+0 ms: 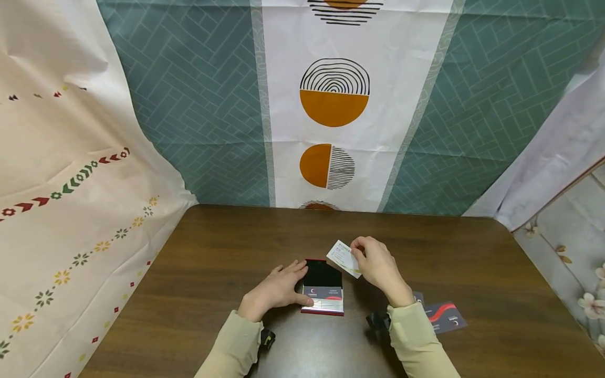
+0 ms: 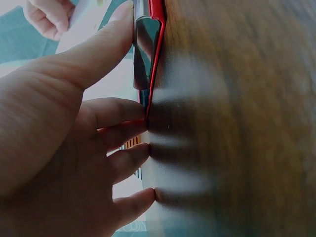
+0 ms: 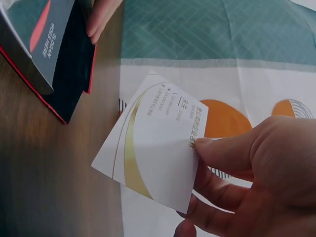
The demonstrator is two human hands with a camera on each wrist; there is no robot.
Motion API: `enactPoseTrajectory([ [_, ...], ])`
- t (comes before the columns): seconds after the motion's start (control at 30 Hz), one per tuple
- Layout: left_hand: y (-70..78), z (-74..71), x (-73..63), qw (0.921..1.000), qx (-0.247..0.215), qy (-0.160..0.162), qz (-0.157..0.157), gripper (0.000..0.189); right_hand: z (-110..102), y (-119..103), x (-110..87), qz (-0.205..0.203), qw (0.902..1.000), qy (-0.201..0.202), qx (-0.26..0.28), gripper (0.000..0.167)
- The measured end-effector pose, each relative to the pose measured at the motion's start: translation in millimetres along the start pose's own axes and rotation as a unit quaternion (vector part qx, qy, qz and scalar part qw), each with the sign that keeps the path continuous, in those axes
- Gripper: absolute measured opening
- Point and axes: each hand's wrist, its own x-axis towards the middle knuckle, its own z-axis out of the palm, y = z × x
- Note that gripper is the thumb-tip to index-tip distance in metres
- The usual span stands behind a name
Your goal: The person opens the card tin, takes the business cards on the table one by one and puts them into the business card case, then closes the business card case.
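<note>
Right hand [image 1: 378, 264] is pinching the card [image 3: 155, 143] by one edge, just beside the case [image 1: 319, 275]; left hand [image 1: 279, 286], fingers loosely extended, is touching the case. Edge-only support is possibly risking a twist or slip.

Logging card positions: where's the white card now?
In the head view, the white card is pinched in the right hand, by the upper right of the open card case.

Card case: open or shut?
Open: the card case lies with its dark lining exposed and a gray card showing inside.
</note>
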Motion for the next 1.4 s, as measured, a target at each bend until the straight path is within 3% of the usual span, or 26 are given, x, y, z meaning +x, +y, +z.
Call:
enactPoseTrajectory([
  [0.77,-1.1,-1.0,2.1,1.0000,0.005,0.005,0.007,0.088,26.9,-25.1,-4.8,-0.069,0.9973,-0.025,0.003,0.005],
  [1.4,-0.6,-1.2,1.1,0.9997,-0.017,0.008,0.016,0.085,38.4,-21.6,-5.8,-0.096,0.9939,-0.054,0.005,0.004],
])
